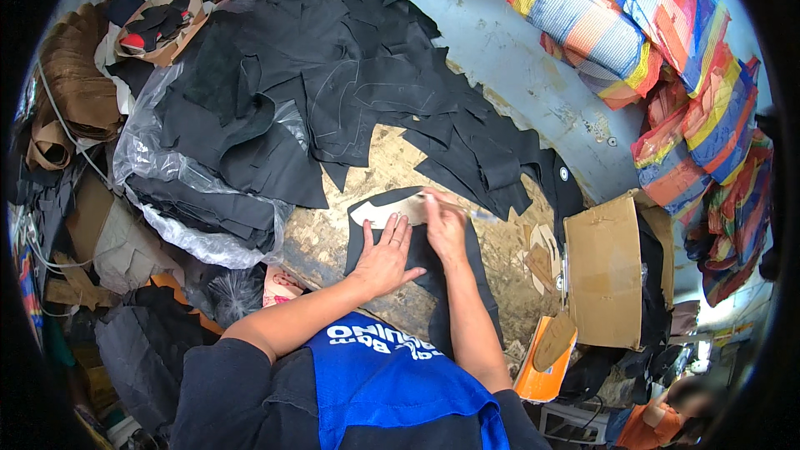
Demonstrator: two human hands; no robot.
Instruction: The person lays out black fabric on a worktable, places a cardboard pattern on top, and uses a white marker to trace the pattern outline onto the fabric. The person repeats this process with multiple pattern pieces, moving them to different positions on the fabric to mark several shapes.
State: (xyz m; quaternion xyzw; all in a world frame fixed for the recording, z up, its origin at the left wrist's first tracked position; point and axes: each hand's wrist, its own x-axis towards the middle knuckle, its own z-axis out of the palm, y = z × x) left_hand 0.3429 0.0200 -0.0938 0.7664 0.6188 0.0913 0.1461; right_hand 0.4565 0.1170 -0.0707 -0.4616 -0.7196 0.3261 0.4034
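My left hand (385,257) lies flat with fingers spread, pressing a cream-coloured pattern piece (372,212) onto a sheet of black material (358,257). Beside it, at the right end of the pattern piece, my right hand (446,232) is closed around a slim pen-like tool (477,214). The tool's pale shaft sticks out to the right of the hand. Its working tip is too small to make out. Under both hands the black sheet runs down over the worn wooden table (321,237) toward my body.
Black material pieces (292,58), some with pale outlines, heap across the far table. Clear plastic wrap (200,243) holds more at left. On the right stand a cardboard box (602,275) and an orange box (533,379) carrying a brown sole-shaped piece (552,343). Another person (654,423) is at lower right.
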